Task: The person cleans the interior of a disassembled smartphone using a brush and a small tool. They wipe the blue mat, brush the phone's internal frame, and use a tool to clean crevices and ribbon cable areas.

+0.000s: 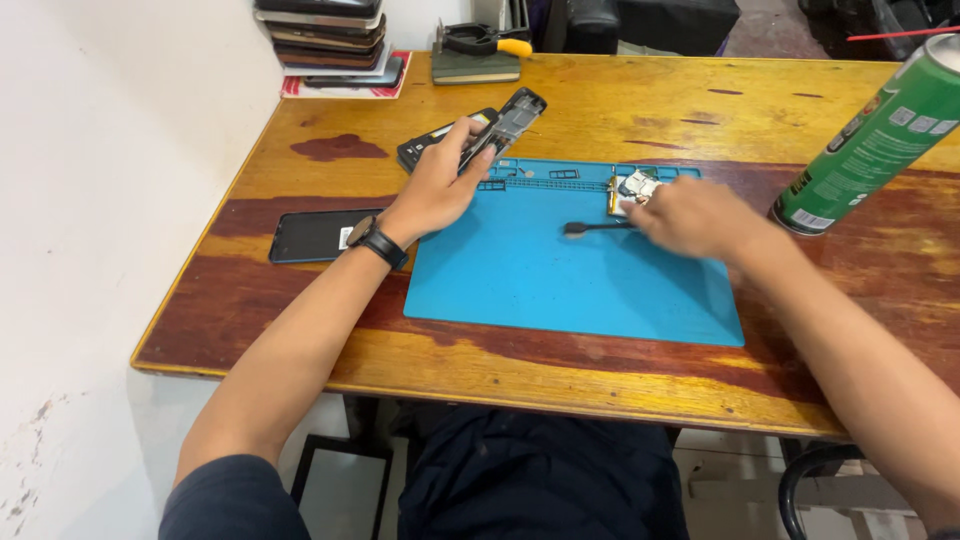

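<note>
Wooden surface carries a blue mat. At the mat's far left corner the left hand is clamped on an opened phone frame. Across the mat, the right hand is blurred, fingers curled beside a small circuit board and a dark brush. A green spray can stands right; another phone lies left.

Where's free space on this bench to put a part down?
Free: blue mat below the brush; bare table between mat and far edge. Crowded: mat's top edge by right hand, left hand with phone frame, spray can corner.
</note>
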